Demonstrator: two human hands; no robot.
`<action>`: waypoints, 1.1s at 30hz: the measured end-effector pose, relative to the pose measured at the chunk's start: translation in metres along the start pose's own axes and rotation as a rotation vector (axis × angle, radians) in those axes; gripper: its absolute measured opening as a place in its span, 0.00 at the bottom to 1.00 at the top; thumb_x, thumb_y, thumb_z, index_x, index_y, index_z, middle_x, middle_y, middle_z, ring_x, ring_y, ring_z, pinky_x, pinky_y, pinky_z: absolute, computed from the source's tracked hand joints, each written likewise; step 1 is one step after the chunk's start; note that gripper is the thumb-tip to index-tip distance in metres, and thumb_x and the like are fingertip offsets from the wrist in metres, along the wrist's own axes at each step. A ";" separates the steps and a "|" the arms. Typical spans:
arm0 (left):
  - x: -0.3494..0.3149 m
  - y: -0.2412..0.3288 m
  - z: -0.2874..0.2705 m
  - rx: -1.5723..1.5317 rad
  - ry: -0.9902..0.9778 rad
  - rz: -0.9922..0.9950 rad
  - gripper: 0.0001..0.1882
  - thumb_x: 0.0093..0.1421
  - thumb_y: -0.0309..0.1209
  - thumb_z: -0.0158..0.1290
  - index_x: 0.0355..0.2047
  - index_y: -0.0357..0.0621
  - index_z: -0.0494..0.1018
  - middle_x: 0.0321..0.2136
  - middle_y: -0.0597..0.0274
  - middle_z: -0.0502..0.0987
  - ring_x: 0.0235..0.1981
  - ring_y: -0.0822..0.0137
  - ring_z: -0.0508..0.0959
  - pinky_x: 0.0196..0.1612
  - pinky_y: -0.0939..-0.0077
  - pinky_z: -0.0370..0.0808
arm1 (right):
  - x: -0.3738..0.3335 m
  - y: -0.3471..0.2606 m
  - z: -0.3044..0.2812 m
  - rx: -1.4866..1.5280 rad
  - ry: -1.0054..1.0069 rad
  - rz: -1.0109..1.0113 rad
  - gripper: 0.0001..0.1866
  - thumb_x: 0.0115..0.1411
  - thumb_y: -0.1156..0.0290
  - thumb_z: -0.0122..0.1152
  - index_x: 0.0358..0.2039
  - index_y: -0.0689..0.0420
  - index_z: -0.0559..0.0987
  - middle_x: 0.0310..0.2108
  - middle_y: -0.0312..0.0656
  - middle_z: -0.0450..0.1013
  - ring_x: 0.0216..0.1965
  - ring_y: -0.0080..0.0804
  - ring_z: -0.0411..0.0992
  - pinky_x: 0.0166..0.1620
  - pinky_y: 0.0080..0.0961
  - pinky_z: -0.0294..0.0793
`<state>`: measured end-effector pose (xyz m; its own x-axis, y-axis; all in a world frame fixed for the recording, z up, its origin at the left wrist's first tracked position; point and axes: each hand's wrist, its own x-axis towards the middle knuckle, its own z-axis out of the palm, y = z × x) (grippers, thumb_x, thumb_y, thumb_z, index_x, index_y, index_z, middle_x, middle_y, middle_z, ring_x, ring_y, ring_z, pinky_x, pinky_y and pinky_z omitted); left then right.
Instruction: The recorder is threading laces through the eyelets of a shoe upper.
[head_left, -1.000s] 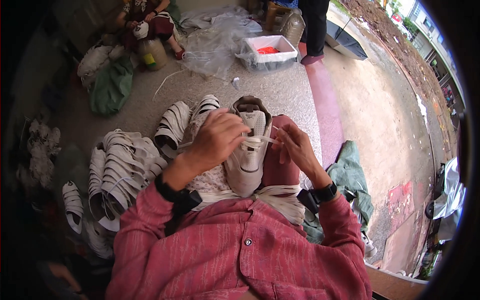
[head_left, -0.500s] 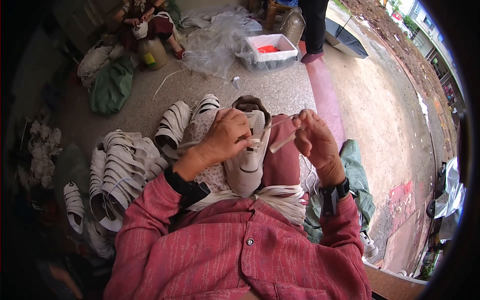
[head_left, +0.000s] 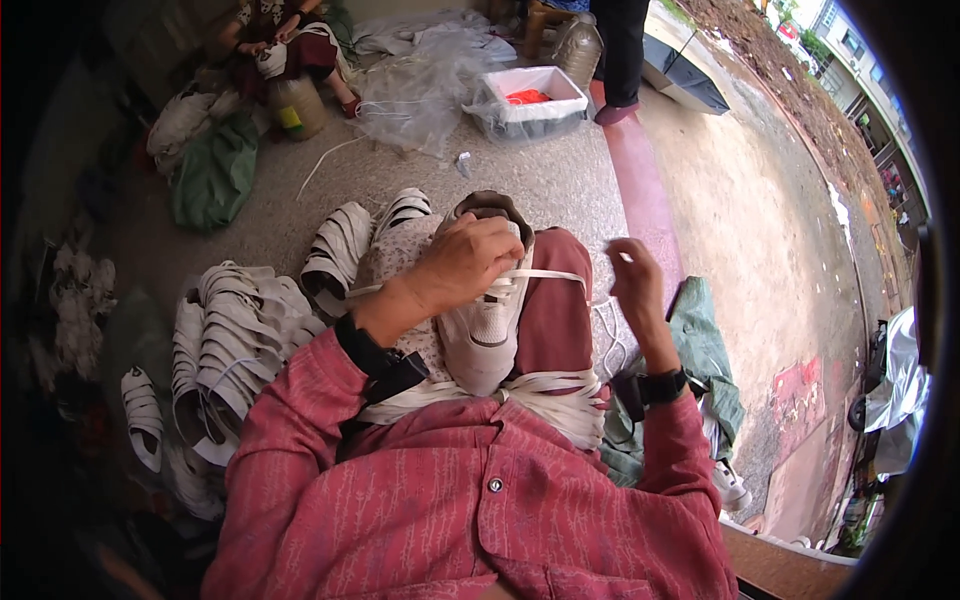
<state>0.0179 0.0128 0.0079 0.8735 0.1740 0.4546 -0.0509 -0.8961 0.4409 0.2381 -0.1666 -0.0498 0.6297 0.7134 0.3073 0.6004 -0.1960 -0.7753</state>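
A beige-white sneaker (head_left: 482, 335) rests on my lap, its toe toward me and its brown-lined collar facing away. Over its lacing area, my left hand (head_left: 468, 262) is closed, fingers curled on the shoelace. This flat white shoelace (head_left: 548, 273) comes out beside those fingertips, crosses my maroon-clad knee and drops over its far right side. My right hand (head_left: 638, 285) is raised right of the knee, apart from the sneaker. Its thumb and fingers are curled in a pinch; whatever lies between them cannot be made out. A bundle of white laces (head_left: 560, 400) lies across my lap.
Strap-like white shoe uppers (head_left: 240, 335) are stacked at my left, with more uppers (head_left: 338, 245) beyond my knee. Green sacking (head_left: 705, 350) lies at my right. Farther off are a white foam box (head_left: 535, 95), plastic sheeting (head_left: 420, 95), a seated person (head_left: 285, 45) and an umbrella (head_left: 680, 75).
My right hand has moved slightly right and down, away from the sneaker. The shoelace now lies over the knee. My left hand has shifted up toward the collar.
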 end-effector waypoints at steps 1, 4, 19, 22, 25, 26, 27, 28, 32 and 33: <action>-0.001 -0.001 0.002 -0.062 0.008 -0.051 0.05 0.52 0.29 0.57 0.28 0.42 0.74 0.29 0.60 0.75 0.33 0.62 0.75 0.44 0.65 0.68 | -0.001 -0.029 0.009 0.191 -0.114 0.045 0.04 0.58 0.77 0.56 0.35 0.60 0.76 0.33 0.45 0.73 0.31 0.44 0.74 0.36 0.31 0.72; 0.005 0.008 -0.002 -0.272 -0.100 -0.282 0.06 0.50 0.28 0.57 0.27 0.40 0.74 0.28 0.60 0.74 0.31 0.59 0.75 0.40 0.64 0.70 | -0.007 -0.046 0.029 0.186 -0.317 -0.323 0.03 0.60 0.77 0.55 0.35 0.60 0.74 0.34 0.44 0.70 0.34 0.41 0.71 0.37 0.30 0.70; -0.006 0.002 0.006 -0.098 -0.051 -0.097 0.05 0.48 0.29 0.57 0.26 0.45 0.76 0.28 0.64 0.74 0.31 0.58 0.75 0.41 0.65 0.67 | 0.005 -0.053 0.032 0.228 -0.684 -0.412 0.04 0.62 0.74 0.54 0.33 0.61 0.75 0.31 0.41 0.67 0.35 0.33 0.69 0.40 0.25 0.67; -0.009 -0.005 0.008 -0.113 -0.051 -0.053 0.05 0.47 0.29 0.58 0.26 0.45 0.76 0.28 0.64 0.74 0.31 0.59 0.75 0.39 0.66 0.67 | 0.009 -0.059 0.034 0.379 -0.770 -0.097 0.04 0.60 0.74 0.57 0.33 0.61 0.75 0.30 0.40 0.67 0.34 0.34 0.69 0.40 0.25 0.67; -0.013 -0.011 0.007 -0.148 -0.019 -0.048 0.05 0.47 0.28 0.59 0.26 0.46 0.76 0.26 0.65 0.74 0.29 0.60 0.74 0.38 0.68 0.66 | 0.013 -0.063 0.036 0.229 -0.660 -0.352 0.08 0.56 0.69 0.61 0.32 0.61 0.76 0.32 0.43 0.71 0.35 0.41 0.71 0.41 0.31 0.70; -0.014 -0.012 0.005 -0.145 -0.018 -0.057 0.05 0.47 0.28 0.59 0.26 0.46 0.76 0.26 0.65 0.74 0.29 0.60 0.74 0.38 0.68 0.66 | 0.016 -0.075 0.031 0.098 -0.583 -0.318 0.10 0.54 0.69 0.64 0.33 0.60 0.76 0.34 0.43 0.71 0.34 0.41 0.72 0.40 0.32 0.71; -0.014 -0.011 0.005 -0.154 -0.026 -0.079 0.05 0.46 0.28 0.59 0.25 0.46 0.76 0.25 0.65 0.74 0.28 0.60 0.74 0.38 0.68 0.66 | 0.019 -0.085 0.025 -0.034 -0.501 -0.280 0.12 0.52 0.68 0.66 0.34 0.59 0.76 0.35 0.44 0.71 0.34 0.42 0.72 0.40 0.33 0.71; -0.014 -0.010 0.005 -0.162 -0.034 -0.101 0.05 0.46 0.28 0.60 0.25 0.46 0.76 0.24 0.66 0.74 0.27 0.61 0.74 0.38 0.68 0.66 | 0.021 -0.091 0.024 -0.020 -0.453 -0.251 0.18 0.48 0.67 0.70 0.37 0.57 0.75 0.40 0.44 0.69 0.34 0.42 0.73 0.39 0.34 0.73; -0.012 -0.006 0.006 -0.144 -0.038 -0.166 0.05 0.46 0.28 0.60 0.24 0.46 0.76 0.23 0.66 0.74 0.26 0.62 0.74 0.37 0.68 0.66 | 0.035 -0.080 0.029 0.136 -0.562 -0.401 0.20 0.47 0.68 0.71 0.39 0.57 0.74 0.43 0.43 0.67 0.34 0.39 0.73 0.39 0.32 0.73; -0.012 -0.006 0.007 -0.154 -0.040 -0.155 0.05 0.46 0.27 0.61 0.24 0.45 0.76 0.23 0.66 0.72 0.25 0.64 0.72 0.36 0.70 0.65 | 0.039 -0.075 0.033 0.176 -0.595 -0.436 0.20 0.46 0.70 0.72 0.39 0.57 0.74 0.43 0.41 0.67 0.34 0.37 0.73 0.38 0.30 0.73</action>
<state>0.0111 0.0137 -0.0058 0.8948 0.2863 0.3425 0.0152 -0.7864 0.6176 0.2019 -0.1022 0.0021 -0.0491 0.9542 0.2953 0.6154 0.2617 -0.7435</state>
